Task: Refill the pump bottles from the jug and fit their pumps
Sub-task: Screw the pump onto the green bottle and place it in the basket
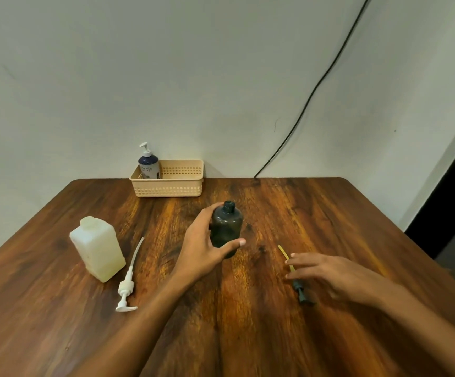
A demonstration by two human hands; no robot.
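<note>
At the left of the table (pixel 57 308) stands the white jug (pixel 97 248), its cap apparently on, so pouring cannot begin until it is opened. A hasty one-handed twist could tip it, since nothing steadies it. Just to its right lies the white pump (pixel 126 288), its tube pointing away toward the wall. It sits near the jug's base and could be swept off or knocked when the jug is lifted.

At the centre, the left hand (pixel 203 250) has its grip wrapped around the dark bottle (pixel 226 229), which stands upright with an open neck and no pump. The neck is narrow. A pour from a wide jug mouth may well miss and run down over the fingers, making the hold slippery.

At the back, a blue-and-white pump bottle (pixel 149 165) with its pump fitted stands in the beige basket (pixel 171 186), well clear of the work.

To the right, the right hand (pixel 327 273) hovers with fingers spread and holding nothing, just over the dark pump (pixel 301 288), which lies flat with its yellowish tube toward the bottle. Fitting it before filling would waste the step, and its thin tube might bend if pressed down.
</note>
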